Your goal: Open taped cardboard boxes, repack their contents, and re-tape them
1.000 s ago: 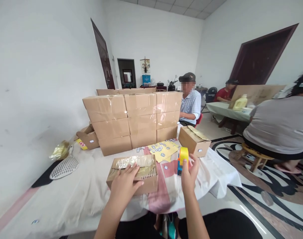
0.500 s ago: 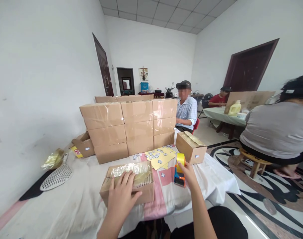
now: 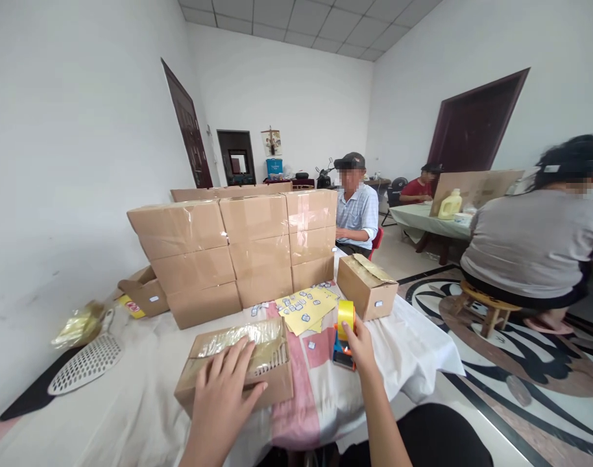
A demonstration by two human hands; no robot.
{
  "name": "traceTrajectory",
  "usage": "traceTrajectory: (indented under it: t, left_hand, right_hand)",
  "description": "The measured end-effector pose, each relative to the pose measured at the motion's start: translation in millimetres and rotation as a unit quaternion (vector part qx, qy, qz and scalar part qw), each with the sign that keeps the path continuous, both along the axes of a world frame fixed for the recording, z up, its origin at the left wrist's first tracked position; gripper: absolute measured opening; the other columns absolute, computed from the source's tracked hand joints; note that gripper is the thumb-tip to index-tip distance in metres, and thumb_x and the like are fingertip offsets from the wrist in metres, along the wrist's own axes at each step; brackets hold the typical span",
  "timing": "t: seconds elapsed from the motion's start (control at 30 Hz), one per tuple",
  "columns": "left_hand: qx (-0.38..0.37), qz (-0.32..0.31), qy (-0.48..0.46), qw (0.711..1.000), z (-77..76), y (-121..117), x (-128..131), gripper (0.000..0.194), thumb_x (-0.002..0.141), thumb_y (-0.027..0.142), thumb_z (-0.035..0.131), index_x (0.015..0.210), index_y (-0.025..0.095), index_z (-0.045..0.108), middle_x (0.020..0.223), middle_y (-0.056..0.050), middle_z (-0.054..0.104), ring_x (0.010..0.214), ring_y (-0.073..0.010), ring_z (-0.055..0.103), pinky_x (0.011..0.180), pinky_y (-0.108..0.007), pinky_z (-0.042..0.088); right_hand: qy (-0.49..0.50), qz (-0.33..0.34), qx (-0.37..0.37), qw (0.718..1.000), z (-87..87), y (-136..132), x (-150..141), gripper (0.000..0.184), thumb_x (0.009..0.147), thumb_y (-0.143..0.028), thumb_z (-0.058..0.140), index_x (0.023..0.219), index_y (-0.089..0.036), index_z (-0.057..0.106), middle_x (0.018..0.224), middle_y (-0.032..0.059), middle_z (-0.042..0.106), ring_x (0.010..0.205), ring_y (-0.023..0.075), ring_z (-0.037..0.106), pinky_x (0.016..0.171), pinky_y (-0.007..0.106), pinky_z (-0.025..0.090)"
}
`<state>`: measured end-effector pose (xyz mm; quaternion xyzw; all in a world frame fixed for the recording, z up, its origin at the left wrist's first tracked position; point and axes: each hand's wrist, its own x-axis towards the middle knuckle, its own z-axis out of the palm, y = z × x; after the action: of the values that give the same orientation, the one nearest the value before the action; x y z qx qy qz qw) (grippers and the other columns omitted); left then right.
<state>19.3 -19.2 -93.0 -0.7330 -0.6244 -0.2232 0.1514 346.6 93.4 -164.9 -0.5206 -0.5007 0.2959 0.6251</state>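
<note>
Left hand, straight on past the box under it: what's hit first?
The left hand would likely meet the stacked boxes first, near their middle; exact height and depth are unclear.

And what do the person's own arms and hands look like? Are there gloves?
No gloves: the left hand and right hand are bare, with five-fingered human shapes. I see no watch or bracelet, and no sleeve on either forearm.

Stacked boxes stand behind the near box, tape dispenser to its right
</note>
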Motion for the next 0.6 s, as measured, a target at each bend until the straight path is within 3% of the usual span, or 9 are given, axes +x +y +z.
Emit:
traceTrajectory:
  t: [0.2, 0.3, 0.37, 0.43, 0.5, 0.6]
  left_hand:
    - [0.069, -0.035, -0.027, 0.997, 6.6, -2.6, -1.5, 0.049, 0.088, 0.045, 0.058, 0.135, 0.031, 0.063, 0.145, -0.007, 0.063, 0.127, -0.0377, 0.057, 0.112, -0.064, 0.028]
    - [0.097, -0.116, -0.069, 0.986, 15.4, -9.7, 14.5, 0.042, 0.091, 0.043, 0.058, 0.131, 0.03, 0.065, 0.133, -0.009, 0.07, 0.121, -0.034, 0.062, 0.107, -0.053, 0.04]
    - [0.046, -0.232, -0.105, 0.966, 15.8, -12.9, 37.7, 0.029, 0.096, 0.035, 0.053, 0.119, 0.03, 0.071, 0.11, -0.008, 0.076, 0.103, -0.0266, 0.068, 0.091, -0.04, 0.05]
    - [-0.065, -0.316, -0.148, 0.935, 9.2, -11.7, 69.1, 0.026, 0.099, 0.031, 0.049, 0.111, 0.03, 0.072, 0.088, -0.005, 0.073, 0.08, -0.0207, 0.068, 0.076, -0.033, 0.051]
    - [-0.177, -0.303, -0.212, 0.912, -3.1, -5.1, 102.6, 0.029, 0.097, 0.036, 0.053, 0.121, 0.028, 0.068, 0.086, -0.003, 0.071, 0.074, -0.0194, 0.066, 0.072, -0.032, 0.051]
    - [-0.246, -0.239, -0.279, 0.897, -22.9, 10.3, 141.0, 0.035, 0.094, 0.04, 0.058, 0.124, 0.024, 0.064, 0.1, -0.006, 0.07, 0.09, -0.0222, 0.067, 0.08, -0.033, 0.051]
  right_hand:
    - [-0.011, 0.062, 0.025, 0.998, 1.0, -16.1, -8.8, 0.044, 0.087, -0.061, 0.064, 0.089, -0.018, 0.071, 0.086, 0.0071, 0.073, 0.081, 0.026, 0.066, 0.074, 0.035, 0.055]
    - [0.015, 0.073, 0.03, 0.997, 2.7, -21.8, -12.5, 0.043, 0.089, -0.061, 0.063, 0.096, -0.019, 0.071, 0.094, 0.0078, 0.074, 0.087, 0.0273, 0.068, 0.078, 0.037, 0.056]
    - [0.046, 0.075, 0.027, 0.996, 2.9, -25.2, -12.4, 0.045, 0.089, -0.062, 0.062, 0.103, -0.021, 0.071, 0.101, 0.0091, 0.075, 0.09, 0.0286, 0.07, 0.078, 0.039, 0.058]
    - [0.082, 0.068, 0.026, 0.994, 2.2, -29.3, -10.7, 0.047, 0.089, -0.065, 0.06, 0.104, -0.022, 0.071, 0.1, 0.0101, 0.076, 0.089, 0.0294, 0.072, 0.076, 0.04, 0.059]
    - [0.115, 0.056, 0.029, 0.991, 1.4, -33.3, -8.6, 0.046, 0.088, -0.066, 0.058, 0.099, -0.023, 0.072, 0.093, 0.0104, 0.076, 0.085, 0.0294, 0.071, 0.073, 0.04, 0.058]
    - [0.152, 0.045, 0.04, 0.987, 1.4, -36.9, -7.0, 0.045, 0.085, -0.066, 0.06, 0.089, -0.022, 0.071, 0.08, 0.0087, 0.074, 0.073, 0.0274, 0.069, 0.066, 0.039, 0.056]
